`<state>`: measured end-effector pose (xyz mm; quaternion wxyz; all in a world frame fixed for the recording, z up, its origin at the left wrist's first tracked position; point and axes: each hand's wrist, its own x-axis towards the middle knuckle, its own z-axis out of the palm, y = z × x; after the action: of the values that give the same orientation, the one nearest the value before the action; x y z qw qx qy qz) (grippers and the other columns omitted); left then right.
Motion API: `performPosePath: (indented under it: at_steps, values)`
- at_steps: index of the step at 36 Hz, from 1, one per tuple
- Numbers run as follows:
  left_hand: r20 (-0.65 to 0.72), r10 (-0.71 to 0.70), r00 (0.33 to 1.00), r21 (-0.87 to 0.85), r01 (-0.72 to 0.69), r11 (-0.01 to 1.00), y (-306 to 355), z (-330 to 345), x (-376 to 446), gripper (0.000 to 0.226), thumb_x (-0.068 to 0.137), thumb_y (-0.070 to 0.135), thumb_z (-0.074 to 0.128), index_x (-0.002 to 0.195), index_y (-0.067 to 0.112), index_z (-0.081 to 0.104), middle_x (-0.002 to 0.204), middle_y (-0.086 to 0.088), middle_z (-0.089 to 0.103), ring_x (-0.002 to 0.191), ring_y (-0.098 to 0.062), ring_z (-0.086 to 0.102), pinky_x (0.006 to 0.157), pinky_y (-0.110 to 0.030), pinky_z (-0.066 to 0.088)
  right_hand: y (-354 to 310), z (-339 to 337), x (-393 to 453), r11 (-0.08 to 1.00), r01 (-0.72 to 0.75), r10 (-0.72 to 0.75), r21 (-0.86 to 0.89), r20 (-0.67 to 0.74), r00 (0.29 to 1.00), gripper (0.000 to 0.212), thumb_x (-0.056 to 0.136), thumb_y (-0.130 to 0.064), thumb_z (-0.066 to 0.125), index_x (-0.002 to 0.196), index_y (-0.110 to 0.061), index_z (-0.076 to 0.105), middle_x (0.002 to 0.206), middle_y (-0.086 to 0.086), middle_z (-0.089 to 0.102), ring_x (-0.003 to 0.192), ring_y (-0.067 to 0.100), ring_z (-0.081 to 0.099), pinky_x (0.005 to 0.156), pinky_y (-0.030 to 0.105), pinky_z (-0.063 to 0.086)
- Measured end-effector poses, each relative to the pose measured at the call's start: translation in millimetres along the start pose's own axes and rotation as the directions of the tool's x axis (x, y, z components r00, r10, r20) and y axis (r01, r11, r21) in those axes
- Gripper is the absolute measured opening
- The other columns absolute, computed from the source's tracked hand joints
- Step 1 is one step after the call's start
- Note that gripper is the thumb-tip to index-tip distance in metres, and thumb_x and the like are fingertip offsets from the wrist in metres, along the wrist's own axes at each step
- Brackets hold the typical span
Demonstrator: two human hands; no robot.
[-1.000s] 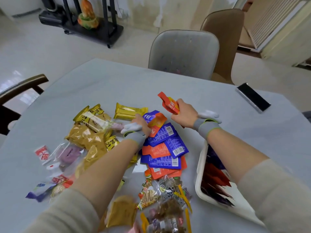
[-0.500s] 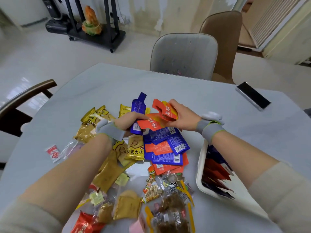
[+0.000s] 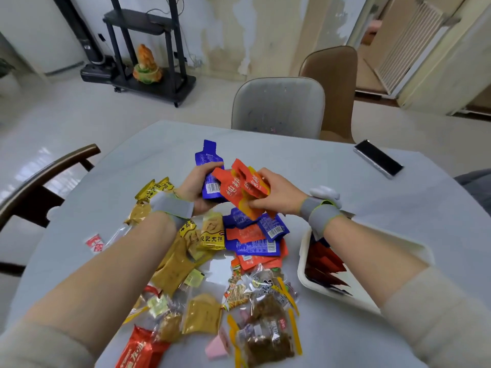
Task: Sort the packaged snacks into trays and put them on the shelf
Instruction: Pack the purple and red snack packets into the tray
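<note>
One white tray (image 3: 303,251) is noted on the desk (image 3: 398,208), at the right, partly covered by the right forearm. Dark red and dark blue packets (image 3: 325,269) are seen inside it; their number cannot be determined.

The left hand (image 3: 195,188) is raised above the pile, its fingers (image 3: 212,166) curled round one blue pouch (image 3: 208,166), which is held upright with its notched top above the hand. The right hand (image 3: 279,193) is just beside it, fingers gripping orange pouches (image 3: 240,187); at least two are counted, overlapping and touching the blue pouch.

Directly below the hands, a loose stack of flat pouches (image 3: 255,240) lies on the desk: three blue ones are visible and at least three orange ones, overlapped so that an exact count cannot be given. To the left of that stack, yellow-gold packets (image 3: 211,232) are spread beneath the left forearm; at least four are seen. Nearer the camera, clear-wrapped snacks with yellow edges (image 3: 265,314) lie heaped, uncounted. One red bag (image 3: 135,351) is recorded at the bottom edge and one small red-and-white sachet (image 3: 94,243) lies apart at the left.

One phone (image 3: 378,158) lies at the far right of the desk. Three chairs are observed around it.
</note>
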<state>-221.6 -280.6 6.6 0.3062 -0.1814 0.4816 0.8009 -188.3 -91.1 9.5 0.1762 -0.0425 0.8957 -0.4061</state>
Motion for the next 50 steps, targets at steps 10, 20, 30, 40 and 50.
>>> performPosePath:
  at_steps: [10,20,30,40,50]
  values:
    - [0.041,0.002,0.999,-0.064,0.0,0.998,-28.7,27.8,-23.4,0.031,0.097,0.031,0.05,0.088,0.004,0.065,0.082,-0.013,0.072,0.067,-0.023,0.07,0.067,-0.036,0.059,4.4,15.2,-28.1,0.689,-0.237,0.253,0.685,0.078,0.964,0.05,0.076,-0.015,0.072,0.123,-0.005,0.055,0.113,0.021,0.067,0.098,0.037,0.066,0.086,0.046,0.055]
    - [0.121,0.043,0.992,0.303,-0.078,0.95,-52.4,92.9,-43.4,0.06,0.065,0.046,0.082,0.109,0.008,0.067,0.107,-0.018,0.07,0.1,-0.034,0.066,0.096,-0.052,0.049,-2.7,-12.1,-69.4,0.782,-0.164,0.253,0.601,-0.066,0.965,0.071,0.07,-0.041,0.074,0.127,-0.01,0.046,0.11,0.01,0.067,0.096,0.022,0.069,0.084,0.035,0.056]
    - [0.291,0.036,0.956,0.288,-0.123,0.95,-93.1,168.7,-63.1,0.043,0.091,0.039,0.058,0.113,0.003,0.064,0.099,-0.015,0.071,0.085,-0.023,0.071,0.073,-0.03,0.059,40.0,-48.4,-136.3,0.766,-0.049,0.258,0.641,-0.236,0.937,0.062,0.07,-0.011,0.081,0.122,-0.014,0.046,0.105,0.007,0.067,0.093,0.019,0.068,0.087,0.036,0.055]
    - [0.362,-0.034,0.932,0.361,-0.106,0.927,-123.7,210.2,-63.6,0.072,0.072,0.053,0.065,0.126,0.007,0.057,0.11,-0.014,0.067,0.101,-0.027,0.066,0.086,-0.037,0.054,73.4,-72.7,-182.1,0.873,-0.119,0.219,0.473,-0.163,0.962,0.063,0.077,-0.004,0.069,0.131,-0.018,0.039,0.095,0.0,0.06,0.075,0.012,0.061,0.054,0.018,0.049]
    - [0.43,-0.174,0.886,0.575,-0.12,0.809,-159.8,247.3,-58.9,0.093,0.074,0.057,0.066,0.15,0.023,0.023,0.148,-0.004,0.038,0.135,-0.025,0.04,0.114,-0.044,0.03,107.2,-73.5,-207.2,0.874,-0.061,0.229,0.482,-0.299,0.927,0.046,0.072,0.001,0.075,0.111,-0.002,0.051,0.077,-0.002,0.066,0.071,0.005,0.067,0.06,0.019,0.051]
